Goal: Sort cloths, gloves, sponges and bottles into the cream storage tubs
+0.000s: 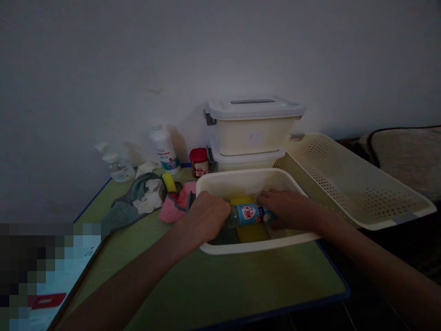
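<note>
A clear bottle with a blue label (248,214) lies sideways inside a cream plastic bin (237,248). My left hand (211,216) reaches over the bin's left rim, its fingers curled around the bottle's left end. At the other end, my right hand (291,210) grips the bottle, with its fingertips partly hidden inside the bin. Under and beside the bottle show yellow sponges (252,233) and a dark green piece (224,235) that I cannot make out clearly.
Behind the bin stand stacked lidded boxes (255,133), a red-lidded jar (199,162) and a white bottle (165,149). Leftward are a pump bottle (119,169), a grey-green cloth (129,202) and a pink cloth (174,207). A perforated basket (354,184) sits at the right.
</note>
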Demonstrator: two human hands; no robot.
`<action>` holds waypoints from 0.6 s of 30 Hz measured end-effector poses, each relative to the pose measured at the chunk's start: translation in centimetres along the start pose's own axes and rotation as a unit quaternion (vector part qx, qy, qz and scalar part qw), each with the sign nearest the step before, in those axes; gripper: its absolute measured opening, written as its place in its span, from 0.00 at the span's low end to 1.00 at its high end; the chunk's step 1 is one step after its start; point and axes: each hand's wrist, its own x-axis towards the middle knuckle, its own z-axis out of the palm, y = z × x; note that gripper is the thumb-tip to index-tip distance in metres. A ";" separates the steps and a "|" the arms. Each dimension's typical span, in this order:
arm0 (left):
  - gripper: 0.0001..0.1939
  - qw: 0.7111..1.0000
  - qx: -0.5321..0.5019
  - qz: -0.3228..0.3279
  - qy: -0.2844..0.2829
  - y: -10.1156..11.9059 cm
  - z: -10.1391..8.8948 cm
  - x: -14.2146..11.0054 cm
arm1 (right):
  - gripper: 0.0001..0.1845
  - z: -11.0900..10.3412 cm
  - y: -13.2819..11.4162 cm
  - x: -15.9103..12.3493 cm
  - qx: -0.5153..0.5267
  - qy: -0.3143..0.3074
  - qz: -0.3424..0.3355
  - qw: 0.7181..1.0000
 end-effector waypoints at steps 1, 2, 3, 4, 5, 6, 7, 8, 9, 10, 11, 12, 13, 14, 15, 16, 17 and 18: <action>0.07 1.000 0.001 0.001 0.004 0.0 0.0 -0.1 | 0.21 0.0 0.0 0.0 0.006 0.000 -0.001 1.000; 0.07 1.000 0.002 0.003 0.007 0.0 0.1 -0.1 | 0.19 0.1 0.0 0.0 0.012 0.000 -0.002 1.000; 0.08 1.000 0.002 0.006 0.009 0.0 0.1 -0.2 | 0.17 0.1 0.0 -0.1 0.016 0.003 -0.003 1.000; 0.08 1.000 0.001 0.010 0.011 0.0 0.1 -0.3 | 0.15 0.2 0.0 -0.1 0.017 0.007 -0.003 1.000; 0.09 1.000 -0.001 0.013 0.013 0.0 0.0 -0.3 | 0.14 0.3 0.1 -0.1 0.016 0.013 -0.002 1.000; 0.09 1.000 -0.004 0.015 0.015 0.0 0.0 -0.3 | 0.13 0.4 0.2 -0.1 0.012 0.021 0.000 1.000; 0.10 1.000 -0.007 0.015 0.015 0.1 -0.1 -0.4 | 0.13 0.5 0.2 -0.1 0.007 0.031 0.002 1.000; 0.11 1.000 -0.009 0.014 0.012 0.1 -0.2 -0.4 | 0.13 0.6 0.3 0.0 0.001 0.042 0.005 0.999; 0.11 1.000 -0.010 0.012 0.009 0.1 -0.3 -0.4 | 0.13 0.7 0.3 0.0 -0.006 0.056 0.007 0.998; 0.12 1.000 -0.012 0.008 0.008 0.2 -0.4 -0.4 | 0.13 0.8 0.4 0.1 -0.012 0.069 0.009 0.998; 0.13 1.000 -0.013 0.004 0.008 0.2 -0.4 -0.4 | 0.14 0.9 0.4 0.1 -0.018 0.079 0.009 0.997; 0.13 1.000 -0.014 0.000 0.011 0.2 -0.4 -0.4 | 0.14 1.0 0.5 0.2 -0.024 0.086 0.009 0.996; 0.14 1.000 -0.015 -0.003 0.016 0.1 -0.3 -0.4 | 0.15 1.0 0.5 0.3 -0.029 0.088 0.011 0.996; 0.14 1.000 -0.017 -0.004 0.023 0.1 -0.2 -0.4 | 0.16 1.1 0.5 0.4 -0.032 0.084 0.014 0.996; 0.14 0.999 -0.019 -0.003 0.033 0.0 -0.1 -0.4 | 0.17 1.1 0.5 0.5 -0.034 0.073 0.018 0.997; 0.14 0.999 -0.021 -0.001 0.040 0.0 0.0 -0.4 | 0.18 1.0 0.5 0.5 -0.036 0.060 0.023 0.997; 0.14 0.999 -0.023 -0.001 0.044 0.0 0.1 -0.4 | 0.20 1.0 0.4 0.6 -0.038 0.048 0.027 0.998; 0.14 0.999 -0.024 0.000 0.045 0.0 0.1 -0.4 | 0.21 0.9 0.4 0.6 -0.039 0.039 0.031 0.998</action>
